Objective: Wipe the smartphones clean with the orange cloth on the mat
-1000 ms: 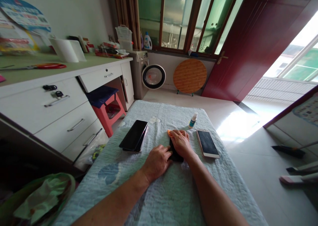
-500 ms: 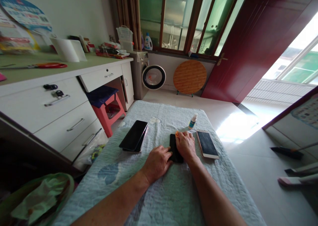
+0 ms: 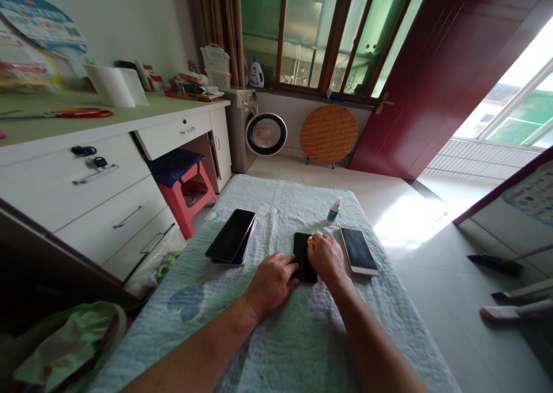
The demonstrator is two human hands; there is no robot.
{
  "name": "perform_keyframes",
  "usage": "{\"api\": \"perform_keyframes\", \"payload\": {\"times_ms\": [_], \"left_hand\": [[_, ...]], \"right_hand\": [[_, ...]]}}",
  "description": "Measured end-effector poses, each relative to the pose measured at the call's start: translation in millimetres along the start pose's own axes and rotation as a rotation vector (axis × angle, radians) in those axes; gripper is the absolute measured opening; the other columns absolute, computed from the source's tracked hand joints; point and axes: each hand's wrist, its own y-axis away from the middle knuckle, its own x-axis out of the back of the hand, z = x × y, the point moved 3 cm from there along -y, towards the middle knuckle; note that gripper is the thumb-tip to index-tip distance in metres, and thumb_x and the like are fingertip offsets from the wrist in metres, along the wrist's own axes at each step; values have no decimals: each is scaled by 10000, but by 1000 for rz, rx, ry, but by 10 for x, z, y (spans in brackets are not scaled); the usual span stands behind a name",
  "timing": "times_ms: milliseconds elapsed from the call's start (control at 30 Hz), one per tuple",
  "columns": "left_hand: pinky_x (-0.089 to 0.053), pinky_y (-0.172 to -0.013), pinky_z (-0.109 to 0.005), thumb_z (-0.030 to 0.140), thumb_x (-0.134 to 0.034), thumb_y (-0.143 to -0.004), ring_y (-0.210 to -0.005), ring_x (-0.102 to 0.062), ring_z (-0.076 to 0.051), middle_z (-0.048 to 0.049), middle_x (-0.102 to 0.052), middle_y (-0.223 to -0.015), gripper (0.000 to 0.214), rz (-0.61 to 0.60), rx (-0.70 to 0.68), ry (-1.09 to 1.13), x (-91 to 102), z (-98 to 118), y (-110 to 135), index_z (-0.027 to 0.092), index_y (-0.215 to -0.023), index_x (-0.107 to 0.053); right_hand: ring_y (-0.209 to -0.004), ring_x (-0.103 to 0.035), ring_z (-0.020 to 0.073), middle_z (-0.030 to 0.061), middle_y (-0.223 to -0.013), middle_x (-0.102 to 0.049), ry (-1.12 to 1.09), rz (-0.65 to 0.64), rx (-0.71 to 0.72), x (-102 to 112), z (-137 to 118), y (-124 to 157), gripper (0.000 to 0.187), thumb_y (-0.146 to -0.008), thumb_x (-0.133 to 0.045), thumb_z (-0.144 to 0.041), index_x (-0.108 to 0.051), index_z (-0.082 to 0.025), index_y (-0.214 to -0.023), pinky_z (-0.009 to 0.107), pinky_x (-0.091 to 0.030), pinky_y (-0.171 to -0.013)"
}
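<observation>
A black smartphone (image 3: 302,248) lies flat on the quilted cloth in front of me. My left hand (image 3: 273,279) grips its left edge, with fingertips on the side and thumb near the lower end. Bunched under the fingers of my right hand (image 3: 327,257) is an orange cloth (image 3: 310,240), mostly hidden, at the phone's right side. To the right rests a white-framed smartphone (image 3: 359,250), screen up. A small spray bottle (image 3: 334,211) with a white cap stands beyond it. On the left is a stack of phones, a black smartphone (image 3: 232,234) uppermost.
The pale blue quilted cloth (image 3: 276,200) covers the table. Left of it are a red stool (image 3: 185,200), a desk (image 3: 99,194) with drawers and a lined bin (image 3: 116,329). A washing machine (image 3: 242,133) with its door ajar and a round wooden tabletop (image 3: 329,132) stand ahead.
My right hand has shifted slightly down and to the right over the phone, and less of the orange cloth shows. My left hand keeps its hold on the phone's edge.
</observation>
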Motion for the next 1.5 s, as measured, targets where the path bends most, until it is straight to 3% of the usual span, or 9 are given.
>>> {"api": "perform_keyframes", "payload": {"times_ms": [333, 533, 733, 867, 967, 1100, 1300, 1500], "left_hand": [[-476, -967, -422, 257, -661, -865, -1080, -601, -280, -84, -657, -1248, 214, 1, 6, -14, -10, -9, -19, 177, -1061, -691], [-479, -958, -423, 263, -659, -858, -1073, -603, -283, -91, -655, -1256, 209, 6, 14, 3, -4, -13, -17, 172, -1043, -694], [-481, -939, -422, 268, -652, -859, -1047, -604, -282, -84, -664, -1224, 205, 8, 12, 15, 10, -9, -16, 181, -1041, -689], [-484, -918, -407, 246, -634, -874, -1012, -607, -266, -60, -681, -1168, 225, 7, 5, 21, 21, 3, -18, 199, -1091, -672], [-480, -920, -402, 226, -652, -864, -991, -611, -254, -43, -687, -1152, 270, -17, -1, 15, 9, 7, -22, 211, -1133, -659], [-462, -949, -410, 239, -684, -850, -1038, -600, -262, -41, -663, -1220, 256, -18, 4, 10, 0, -11, -24, 220, -1106, -681], [-463, -915, -395, 290, -655, -885, -1019, -607, -258, -38, -690, -1100, 202, -1, -9, 65, 21, -15, -17, 224, -1073, -690], [-461, -914, -377, 278, -646, -888, -1010, -611, -253, -45, -689, -1072, 179, -3, 22, 68, 25, -13, -22, 224, -1050, -701]], "right_hand": [[-845, -703, 267, 155, -857, -725, 57, -227, -95, 209, -123, 126, 307, -893, -422, -253, -713, -154, -899, 309, -449, -675], [-821, -709, 283, 170, -839, -731, 63, -285, -82, 242, -153, 142, 295, -830, -459, -232, -739, -140, -849, 300, -435, -626], [-745, -685, 259, 154, -774, -718, 49, -285, 19, 192, -135, 170, 254, -785, -495, -244, -729, -150, -755, 282, -349, -557], [-649, -627, 188, 72, -692, -692, -78, -268, 83, 150, -169, 186, 201, -792, -521, -274, -694, -198, -722, 271, -273, -528], [-642, -585, 149, 33, -695, -666, -143, -93, 96, 180, -205, 173, 221, -861, -493, -291, -653, -205, -734, 268, -275, -558], [-793, -573, 149, 34, -827, -642, -169, 115, 161, 203, -227, 158, 218, -928, -465, -272, -618, -200, -790, 256, -331, -673], [-767, -548, 141, 43, -867, -604, -175, -76, 261, 9, -199, 144, 203, -946, -464, -258, -616, -193, -828, 248, -342, -671], [-804, -566, 135, 39, -926, -611, -238, -153, 336, -35, -189, 138, 141, -927, -471, -210, -604, -197, -973, 227, -362, -687]]}}
